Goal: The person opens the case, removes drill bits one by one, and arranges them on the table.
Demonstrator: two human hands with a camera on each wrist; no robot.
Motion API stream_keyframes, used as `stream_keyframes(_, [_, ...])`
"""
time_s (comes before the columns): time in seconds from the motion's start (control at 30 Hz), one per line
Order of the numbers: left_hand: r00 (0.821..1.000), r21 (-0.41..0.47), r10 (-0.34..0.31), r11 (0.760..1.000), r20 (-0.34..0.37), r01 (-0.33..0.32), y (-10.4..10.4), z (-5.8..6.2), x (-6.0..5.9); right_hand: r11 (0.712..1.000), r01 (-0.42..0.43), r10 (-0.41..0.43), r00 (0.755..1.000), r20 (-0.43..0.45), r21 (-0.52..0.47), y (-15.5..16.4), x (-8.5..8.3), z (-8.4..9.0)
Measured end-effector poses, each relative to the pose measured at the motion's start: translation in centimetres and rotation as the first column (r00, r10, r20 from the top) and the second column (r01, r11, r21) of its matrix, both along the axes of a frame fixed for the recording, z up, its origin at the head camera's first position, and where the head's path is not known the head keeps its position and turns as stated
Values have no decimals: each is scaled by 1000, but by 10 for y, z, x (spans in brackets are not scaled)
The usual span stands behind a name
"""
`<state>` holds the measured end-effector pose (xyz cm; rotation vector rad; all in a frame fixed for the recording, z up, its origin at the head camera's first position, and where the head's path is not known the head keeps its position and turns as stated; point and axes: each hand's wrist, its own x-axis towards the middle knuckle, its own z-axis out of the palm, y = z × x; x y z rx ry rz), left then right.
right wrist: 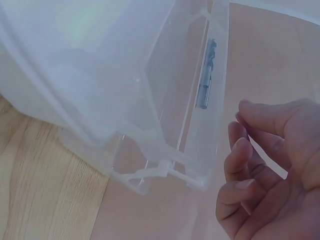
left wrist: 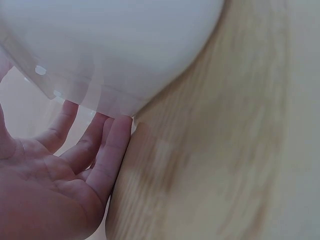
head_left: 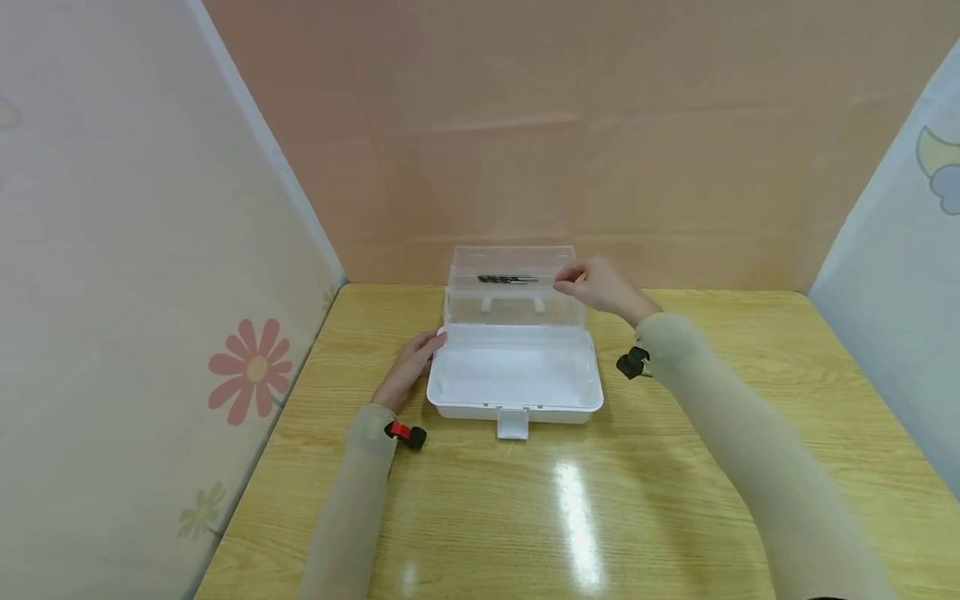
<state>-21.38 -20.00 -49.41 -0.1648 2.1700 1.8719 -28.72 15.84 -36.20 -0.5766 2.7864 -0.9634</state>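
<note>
A white plastic toolbox [head_left: 517, 367] stands on the table with its translucent lid [head_left: 513, 258] raised behind it. Dark drill bits [head_left: 506, 279] lie side by side in the upper translucent tray; in the right wrist view the drill bits [right wrist: 206, 75] show their smooth shanks. My left hand [head_left: 412, 362] rests against the box's left side, its fairly straight fingers [left wrist: 112, 155] touching the wall. Just right of the tray, my right hand [head_left: 600, 286] hovers with loosely curled fingers, thumb near the index fingertip and nothing visible between them.
The wooden table [head_left: 465, 517] extends in front of the box and to both sides. A brown backdrop [head_left: 525, 125] rises close behind the lid. A white latch [head_left: 513, 423] hangs at the box's front edge.
</note>
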Motion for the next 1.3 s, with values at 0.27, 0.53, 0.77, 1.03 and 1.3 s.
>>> stream_keyframes(0.27, [1000,15,-13,1000,-22,13,-4,1,-1,1000,7,-7,1000,-14,3,-27,-11,3])
stream_keyframes(0.53, [1000,19,-12,1000,-1,12,-4,0,2,1000,13,-12,999,-34,22,-45,-27,-11])
stream_keyframes(0.77, [1000,20,-9,1000,-8,9,-4,0,3,1000,-7,8,999,-35,8,-55,-31,-18])
stream_keyframes(1.03, [1000,7,-10,1000,-6,10,-8,2,6,999,-13,14,999,-32,40,-69,-31,-21])
stream_keyframes(1.3, [1000,22,-6,1000,8,6,-6,2,8,995,-25,25,1000,2,95,-81,-34,-20])
